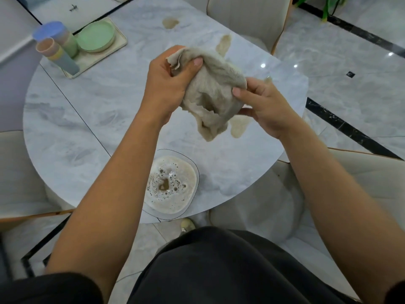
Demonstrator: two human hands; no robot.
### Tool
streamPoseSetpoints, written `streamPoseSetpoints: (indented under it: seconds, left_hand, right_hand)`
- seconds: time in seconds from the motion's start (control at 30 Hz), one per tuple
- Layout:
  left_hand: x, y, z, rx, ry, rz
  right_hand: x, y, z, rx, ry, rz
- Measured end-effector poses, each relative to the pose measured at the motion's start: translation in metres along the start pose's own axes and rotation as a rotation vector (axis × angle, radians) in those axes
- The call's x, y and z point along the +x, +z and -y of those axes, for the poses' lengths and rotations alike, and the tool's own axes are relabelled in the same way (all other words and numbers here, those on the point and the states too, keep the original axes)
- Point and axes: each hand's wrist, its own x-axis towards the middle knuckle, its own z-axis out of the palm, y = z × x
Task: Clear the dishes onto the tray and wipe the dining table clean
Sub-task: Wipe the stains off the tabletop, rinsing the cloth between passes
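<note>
Both hands, left hand (166, 84) and right hand (266, 108), grip the crumpled beige cloth (213, 93) above the marble tabletop (105, 110); the nearest brown spill (238, 127) lies just below, nearer the right hand.

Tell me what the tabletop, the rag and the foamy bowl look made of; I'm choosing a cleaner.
The tabletop looks like polished marble or sintered stone: grey veining, glossy reflections. The rag, held in the left hand and right hand, appears to be woven beige cotton with frayed edges. The bowl seems to be clear glass or plastic; which one, I cannot tell.
</note>
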Motion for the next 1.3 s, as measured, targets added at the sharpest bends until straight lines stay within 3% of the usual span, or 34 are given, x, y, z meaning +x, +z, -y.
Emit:
streamPoseSetpoints:
  seconds: [0.1, 0.2, 0.4, 0.53, 0.67, 0.87, 1.07, 1.3]
  left_hand:
    - [0.004, 0.0, 0.013, 0.103, -0.053, -0.141]
    - [0.003, 0.003, 0.016, -0.025, -0.15, -0.2]
    - [0.003, 0.014, 0.007, -0.377, -0.428, -0.207]
    - [0.001, 0.023, 0.008, -0.366, -0.447, -0.23]
    - [-0.002, 0.025, 0.011, -0.312, -0.428, -0.251]
    - [-0.006, 0.019, 0.007, -0.333, -0.385, -0.343]
    - [-0.007, 0.021, 0.004, -0.344, -0.367, -0.35]
    - [0.002, 0.016, 0.003, -0.347, -0.359, -0.561]
  right_hand:
    - [0.007, 0.003, 0.005, -0.184, -0.148, -0.132]
    - [0.015, 0.005, 0.004, -0.401, -0.225, -0.192]
    - [0.016, 0.015, -0.011, -0.362, -0.226, -0.325]
    - [0.006, 0.042, -0.031, -0.414, -0.362, -0.228]
    - [0.009, 0.062, -0.039, -0.335, -0.337, -0.145]
    - [0.013, 0.073, -0.051, -0.365, -0.389, -0.3]
    - [0.02, 0.074, -0.055, -0.497, -0.442, -0.309]
    - [0.012, 0.054, -0.064, -0.787, -0.478, -0.387]
